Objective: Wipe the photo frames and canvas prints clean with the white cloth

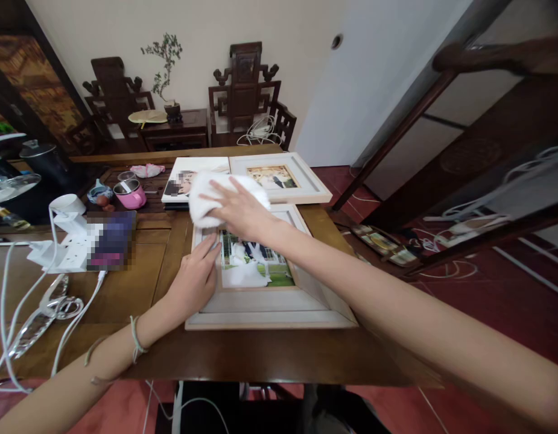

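Note:
A white-framed wedding photo [256,318] lies flat near the table's front edge. My right hand [236,208], its fingers spread, presses on a bunched white cloth [201,199] over the frame's far left corner. The cloth hides that corner and overlaps the pictures behind. My left hand [195,274] rests along the left border of the same frame, fingers stretched out and pointing away from me. My right forearm covers part of the frame's right side. Behind it lie another white picture frame [308,175] and a light-coloured photo panel [188,166], side by side.
On the left stand a white power strip [75,250] with cables, a phone-like dark device [118,232], a silver ornament [52,310], a pink cup [130,194] and a dark kettle [41,160]. Wooden chairs [246,90] stand behind the table [279,355].

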Tool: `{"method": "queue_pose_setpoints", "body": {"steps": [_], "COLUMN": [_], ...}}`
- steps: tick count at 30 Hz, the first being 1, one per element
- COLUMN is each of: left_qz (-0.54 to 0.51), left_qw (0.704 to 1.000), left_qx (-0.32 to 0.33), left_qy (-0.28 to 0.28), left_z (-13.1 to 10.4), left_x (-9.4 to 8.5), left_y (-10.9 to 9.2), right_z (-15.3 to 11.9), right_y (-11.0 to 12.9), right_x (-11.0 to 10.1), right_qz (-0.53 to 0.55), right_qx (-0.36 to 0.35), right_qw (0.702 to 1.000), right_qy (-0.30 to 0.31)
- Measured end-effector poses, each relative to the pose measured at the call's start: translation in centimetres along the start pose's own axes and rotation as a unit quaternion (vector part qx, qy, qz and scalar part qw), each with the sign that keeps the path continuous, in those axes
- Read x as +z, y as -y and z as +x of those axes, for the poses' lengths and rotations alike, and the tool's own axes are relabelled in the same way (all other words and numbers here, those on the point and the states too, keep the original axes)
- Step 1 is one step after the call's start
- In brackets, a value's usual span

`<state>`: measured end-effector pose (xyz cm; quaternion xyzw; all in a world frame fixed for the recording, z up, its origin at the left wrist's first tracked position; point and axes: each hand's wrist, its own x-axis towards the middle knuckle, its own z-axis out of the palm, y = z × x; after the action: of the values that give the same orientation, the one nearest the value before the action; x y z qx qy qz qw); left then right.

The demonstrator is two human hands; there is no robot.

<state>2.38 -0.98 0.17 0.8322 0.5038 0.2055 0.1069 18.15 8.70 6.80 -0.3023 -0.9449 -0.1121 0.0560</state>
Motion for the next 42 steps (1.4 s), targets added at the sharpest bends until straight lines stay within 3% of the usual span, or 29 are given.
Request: {"method": "queue_pose_setpoints", "body": {"steps": [3, 10, 18, 23, 28, 33, 36, 39, 42], "left_qz": [-0.007, -0.053, -0.036, -0.025, -0.019, 0.001, 0.004, -0.004, -0.006], "left_qw": [1.0, 0.998, 0.999, 1.0, 1.0, 1.0, 1.0, 1.0, 1.0], "left_qx": [-0.007, 0.016, -0.016, 0.004, 0.004, -0.008, -0.005, -0.005, -0.002], "left_qy": [0.0, -0.028, 0.001, 0.001, -0.009, -0.002, 0.0, -0.003, -0.013], "left_z": [0.1, 0.0, 0.0, 0.1, 0.2, 0.2, 0.2, 0.2, 0.1], "left_x": [-0.1, -0.1, 0.0, 0.1, 0.1, -0.2, -0.2, 0.0, 0.1], "left_y": [0.1, 0.3, 0.5, 0.7, 0.7, 0.4, 0.5, 0.7, 0.9], "right_z": [0.2, -2.1, -9.3, -13.3, -14.4, -17.4, -19.5, -20.5, -19.9], "right_y": [1.0, -0.4, -5.3, -6.9, -4.8, 0.2, 2.5, 2.9, 1.2], "right_x": [0.6, 0.1, -0.7, -0.6, -0.8, -2.8, -4.1, -4.4, -3.4], "right_qz": [0.038, 0.071, 0.023, 0.01, 0.009, 0.058, 0.108, 0.132, 0.112], "right_qx": [-0.051, -0.015, 0.047, 0.102, 0.079, 0.071, 0.064, 0.072, 0.11], "right_qw": [0.997, 0.991, 0.983, 0.983, 0.987, 0.992, 0.988, 0.983, 0.982], "right_qy": [0.042, 0.112, 0.178, 0.154, 0.141, 0.089, 0.089, 0.109, 0.102]}}
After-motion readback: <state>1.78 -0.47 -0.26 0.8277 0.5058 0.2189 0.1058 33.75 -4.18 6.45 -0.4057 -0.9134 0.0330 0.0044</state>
